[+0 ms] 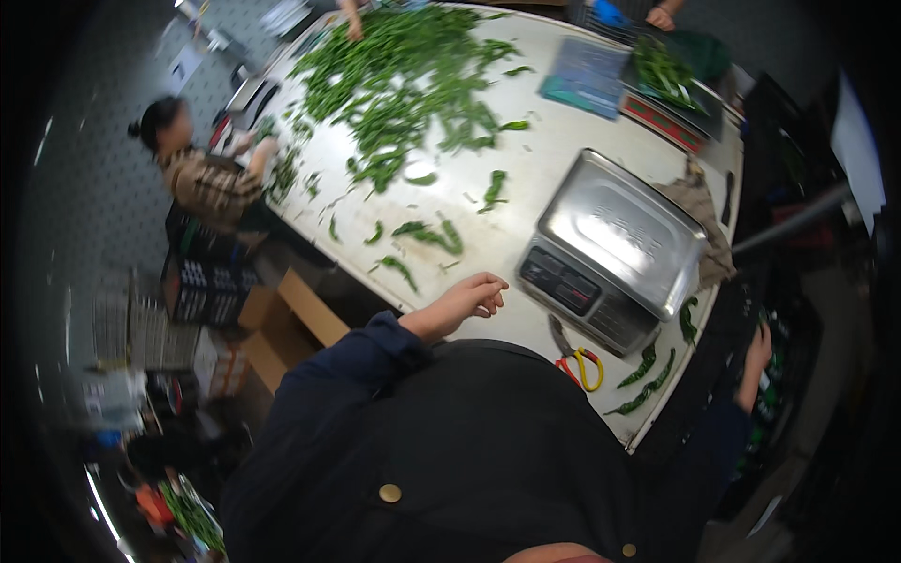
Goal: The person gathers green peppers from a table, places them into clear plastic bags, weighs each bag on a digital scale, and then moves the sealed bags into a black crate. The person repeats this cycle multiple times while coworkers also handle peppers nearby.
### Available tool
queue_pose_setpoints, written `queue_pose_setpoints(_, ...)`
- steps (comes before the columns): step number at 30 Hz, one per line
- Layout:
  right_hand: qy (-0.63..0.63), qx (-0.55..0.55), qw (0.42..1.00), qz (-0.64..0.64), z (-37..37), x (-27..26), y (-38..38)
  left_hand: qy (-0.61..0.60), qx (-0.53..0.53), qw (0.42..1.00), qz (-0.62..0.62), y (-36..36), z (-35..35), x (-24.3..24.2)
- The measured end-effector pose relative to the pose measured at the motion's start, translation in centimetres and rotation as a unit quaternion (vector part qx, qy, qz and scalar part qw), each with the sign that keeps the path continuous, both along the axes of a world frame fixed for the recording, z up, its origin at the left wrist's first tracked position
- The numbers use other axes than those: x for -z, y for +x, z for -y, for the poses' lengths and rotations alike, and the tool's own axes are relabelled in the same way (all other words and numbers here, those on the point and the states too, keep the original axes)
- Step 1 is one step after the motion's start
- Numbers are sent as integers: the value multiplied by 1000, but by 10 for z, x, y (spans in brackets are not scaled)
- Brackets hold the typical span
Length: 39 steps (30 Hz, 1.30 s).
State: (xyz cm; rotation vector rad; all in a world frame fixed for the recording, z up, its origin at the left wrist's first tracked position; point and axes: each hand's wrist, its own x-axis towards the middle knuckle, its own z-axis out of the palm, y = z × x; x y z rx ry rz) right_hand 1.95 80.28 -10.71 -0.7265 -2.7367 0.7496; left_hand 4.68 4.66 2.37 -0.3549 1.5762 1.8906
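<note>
My left hand point(473, 301) hovers over the near edge of the white table point(493, 243), its fingers loosely curled and holding nothing that shows. To its right stands a digital scale with a steel tray point(623, 229). Scissors with red and yellow handles point(581, 366) lie below the scale, beside several long green peppers point(647, 387). My right hand point(759, 348) is off the table's right side, at the rim of a dark crate point(750, 310) with green things in it; its fingers are partly hidden. A large heap of green peppers point(394, 84) covers the table's far part.
A person in a checked shirt point(208, 183) works at the left edge; others' hands show at the far side. A second scale point(662, 123) holds peppers beside stacked plastic bags point(584, 74). A brown cloth point(704, 218) lies behind the near scale. An open cardboard box point(288, 327) stands lower left.
</note>
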Motion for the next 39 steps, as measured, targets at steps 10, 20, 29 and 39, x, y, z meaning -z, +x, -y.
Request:
queue_pose_setpoints(10,-118,-93,975,-163,330,-97,126,-684,53,683,-251,33,182,112)
queue_pose_setpoints(20,-284,-146,945,-63,507,-70,101,-658,195,581,-437,-89,287,166)
queue_pose_setpoints(29,-302,-176,936,45,625,-46,101,-474,272,649,-529,-157,288,125)
queue_pose_setpoints(39,-303,-238,916,113,658,-56,56,-595,158,653,-441,-182,257,186)
